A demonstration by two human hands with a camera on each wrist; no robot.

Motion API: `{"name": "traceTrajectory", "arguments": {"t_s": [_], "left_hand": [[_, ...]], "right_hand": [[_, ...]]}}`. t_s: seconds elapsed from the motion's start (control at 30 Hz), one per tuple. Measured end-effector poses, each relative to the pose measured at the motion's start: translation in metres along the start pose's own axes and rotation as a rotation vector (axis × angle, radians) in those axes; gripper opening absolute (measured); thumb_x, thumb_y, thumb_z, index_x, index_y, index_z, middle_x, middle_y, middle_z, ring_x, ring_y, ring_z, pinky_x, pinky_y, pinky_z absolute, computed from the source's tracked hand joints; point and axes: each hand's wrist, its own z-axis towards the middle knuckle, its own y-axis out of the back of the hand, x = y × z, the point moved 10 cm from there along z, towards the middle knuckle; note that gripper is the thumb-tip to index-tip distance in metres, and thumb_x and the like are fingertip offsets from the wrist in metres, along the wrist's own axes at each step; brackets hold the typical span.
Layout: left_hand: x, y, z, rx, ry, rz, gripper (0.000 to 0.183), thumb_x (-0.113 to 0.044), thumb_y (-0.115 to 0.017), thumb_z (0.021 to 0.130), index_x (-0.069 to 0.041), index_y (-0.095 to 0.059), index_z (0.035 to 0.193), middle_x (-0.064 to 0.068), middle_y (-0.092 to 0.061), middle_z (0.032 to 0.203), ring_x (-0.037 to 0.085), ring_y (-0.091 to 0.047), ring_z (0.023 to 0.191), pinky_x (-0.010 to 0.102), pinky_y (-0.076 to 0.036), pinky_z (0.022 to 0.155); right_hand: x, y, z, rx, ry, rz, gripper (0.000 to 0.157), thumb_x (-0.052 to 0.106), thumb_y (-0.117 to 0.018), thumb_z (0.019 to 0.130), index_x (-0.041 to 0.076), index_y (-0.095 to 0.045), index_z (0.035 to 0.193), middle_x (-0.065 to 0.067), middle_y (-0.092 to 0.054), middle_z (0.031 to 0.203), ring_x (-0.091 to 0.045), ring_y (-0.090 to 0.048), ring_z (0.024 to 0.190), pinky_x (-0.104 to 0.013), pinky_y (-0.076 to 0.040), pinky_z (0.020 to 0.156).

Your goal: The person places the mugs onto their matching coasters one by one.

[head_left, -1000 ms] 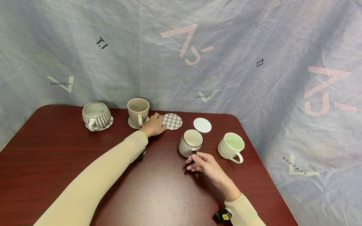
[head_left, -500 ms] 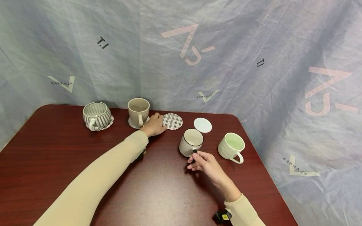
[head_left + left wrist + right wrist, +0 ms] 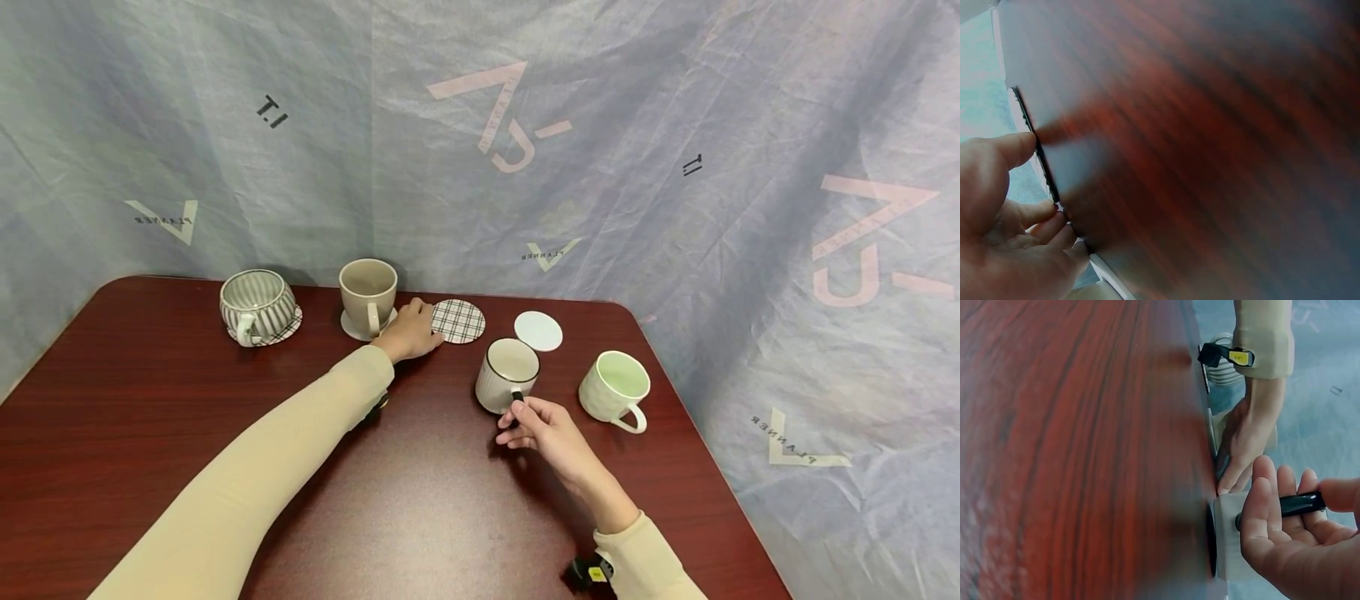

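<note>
Several "PLANNER" prints beyond black-rimmed mug

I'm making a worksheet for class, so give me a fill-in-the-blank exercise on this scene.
The right hand holds the black-rimmed mug by its ____.
The left hand touches the plaid ____.
The rightmost mug is pale ____.
In all, ____ mugs are in view.

Missing words: handle; coaster; green; four.

The head view overlooks the table; wrist views skim it closely.
</note>
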Motion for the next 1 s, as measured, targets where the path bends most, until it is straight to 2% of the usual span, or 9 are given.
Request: {"name": "traceTrajectory", "arguments": {"t_s": [0.47,0.67,0.9,1.0], "left_hand": [[0.0,0.001,-0.002,0.002,0.004,-0.014,0.068,-0.031,-0.057,0.109,0.006,-0.034,0.16,0.027,-0.032,0.162,0.044,-0.033,0.152,0.054,-0.035,0.123],[0.0,0.001,-0.001,-0.004,0.003,-0.004,0.067,-0.031,-0.057,0.109,0.007,-0.035,0.159,0.027,-0.032,0.161,0.044,-0.033,0.151,0.054,-0.035,0.122],[0.0,0.001,-0.001,-0.006,0.003,-0.001,0.067,-0.031,-0.057,0.109,0.007,-0.035,0.159,0.027,-0.033,0.16,0.044,-0.034,0.151,0.054,-0.035,0.122],[0.001,0.0,-0.001,-0.007,0.003,0.001,0.067,-0.032,-0.057,0.109,0.007,-0.034,0.16,0.027,-0.033,0.161,0.044,-0.033,0.151,0.054,-0.035,0.122]], "right_hand": [[0.004,-0.003,0.005,-0.023,0.032,0.002,0.036,0.018,-0.051,0.114,-0.016,-0.061,0.112,-0.022,-0.068,0.108,-0.023,-0.077,0.094,-0.038,-0.062,0.088],[0.009,-0.006,0.009,-0.036,0.038,0.009,0.034,0.017,-0.05,0.114,-0.015,-0.062,0.112,-0.02,-0.068,0.106,-0.024,-0.077,0.095,-0.036,-0.062,0.087],[0.016,-0.005,0.014,-0.079,0.046,0.015,0.032,0.017,-0.051,0.114,-0.012,-0.063,0.11,-0.025,-0.069,0.11,-0.025,-0.078,0.095,-0.035,-0.062,0.086],[0.02,-0.006,0.017,-0.096,0.054,0.023,0.03,0.017,-0.051,0.114,-0.009,-0.063,0.106,-0.023,-0.07,0.109,-0.025,-0.078,0.093,-0.036,-0.062,0.086]]}}
